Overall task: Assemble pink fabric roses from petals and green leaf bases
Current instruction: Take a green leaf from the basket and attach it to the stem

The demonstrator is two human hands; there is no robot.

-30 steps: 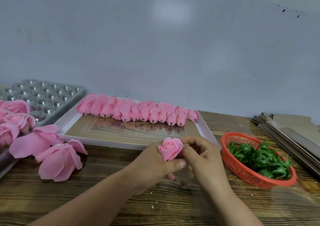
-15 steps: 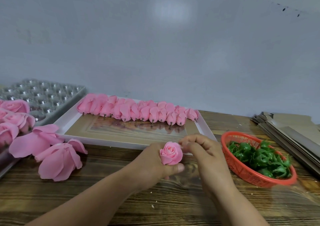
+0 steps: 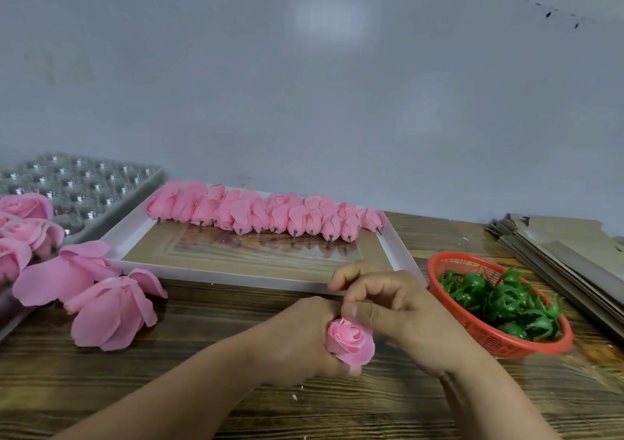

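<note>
Holding green leaf bases [image 3: 499,301], the red basket [image 3: 486,336] sits right — left hand's [image 3: 297,338] grip pinches a rose [image 3: 351,340].

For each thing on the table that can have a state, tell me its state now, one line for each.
rose bud: held in the left hand, rolled tight
left hand: curled round the bud
right hand: thumb on the bud's top, fingers curled
red basket: holds green leaf bases
white tray: row of buds along its far edge
loose open petals: lie on the table
</note>
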